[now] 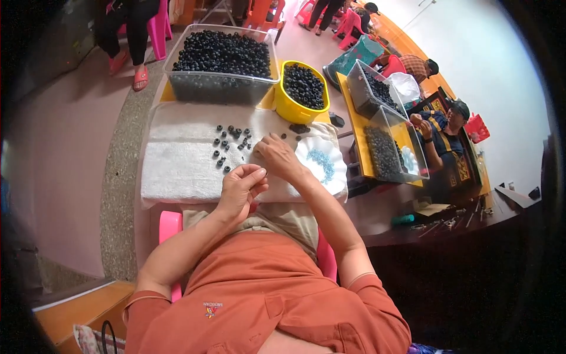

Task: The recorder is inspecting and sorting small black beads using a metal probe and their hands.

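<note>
Two bare hands work over a white towel (177, 171) spread on a low table. Beyond the fingertips of both hands, at the far edge of the towel, stands a large clear plastic bin (221, 87) heaped with small black rings; just beside it, beyond the right hand's fingers, sits a yellow oval tub (290, 109) filled with the same black pieces. Nothing stands between the hands and these containers except the loose parts on the cloth.

Close to the right hand's knuckles, on their outer side, lies a white scalloped dish (333, 156) holding a small pile of pale blue pieces. Farther off on that side, well apart from the fingers, two more clear bins (377, 97) of dark parts rest on a yellow board, with another person seated behind them.

Scattered black rings (231, 144) lie on the towel just ahead of the left fingertips and beside the right ones. The left hand (239, 189) is curled, thumb and fingertips pinched together; whether a ring sits between them I cannot tell. The right hand (277, 156) rests palm down on the towel, fingers bent toward the scattered rings, its grasp hidden.
</note>
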`<act>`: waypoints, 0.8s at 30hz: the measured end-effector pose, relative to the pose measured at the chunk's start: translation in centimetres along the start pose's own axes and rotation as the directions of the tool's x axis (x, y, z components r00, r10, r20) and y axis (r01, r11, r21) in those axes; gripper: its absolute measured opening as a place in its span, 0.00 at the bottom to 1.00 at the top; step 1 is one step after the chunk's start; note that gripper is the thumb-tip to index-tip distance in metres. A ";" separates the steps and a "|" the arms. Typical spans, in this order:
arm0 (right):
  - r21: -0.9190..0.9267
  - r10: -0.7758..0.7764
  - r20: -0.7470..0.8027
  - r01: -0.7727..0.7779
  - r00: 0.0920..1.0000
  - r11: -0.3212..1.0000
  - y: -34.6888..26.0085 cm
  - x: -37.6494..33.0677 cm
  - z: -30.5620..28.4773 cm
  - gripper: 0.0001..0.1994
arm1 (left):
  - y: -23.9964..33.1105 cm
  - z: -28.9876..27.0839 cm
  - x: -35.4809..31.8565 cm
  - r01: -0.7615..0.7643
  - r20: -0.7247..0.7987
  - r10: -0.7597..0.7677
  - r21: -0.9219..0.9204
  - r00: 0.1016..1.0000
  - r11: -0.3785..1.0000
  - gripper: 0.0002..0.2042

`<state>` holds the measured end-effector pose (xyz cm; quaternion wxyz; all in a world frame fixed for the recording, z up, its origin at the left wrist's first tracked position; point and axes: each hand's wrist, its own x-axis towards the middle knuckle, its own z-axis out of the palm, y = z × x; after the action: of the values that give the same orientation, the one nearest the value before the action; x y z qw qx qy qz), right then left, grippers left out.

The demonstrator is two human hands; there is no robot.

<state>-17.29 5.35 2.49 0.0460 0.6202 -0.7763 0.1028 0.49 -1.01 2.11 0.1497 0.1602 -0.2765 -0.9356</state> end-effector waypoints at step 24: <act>0.227 0.133 -0.073 -0.114 0.988 0.967 -0.9 -1.1 -0.3 0.07 | 0.4 -0.2 0.2 -0.023 -0.006 0.023 0.032 1.000 0.999 0.04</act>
<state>-16.14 6.25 2.69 0.0036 0.5669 -0.7942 0.2187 0.46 -1.49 2.12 0.1589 0.1624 -0.2926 -0.9288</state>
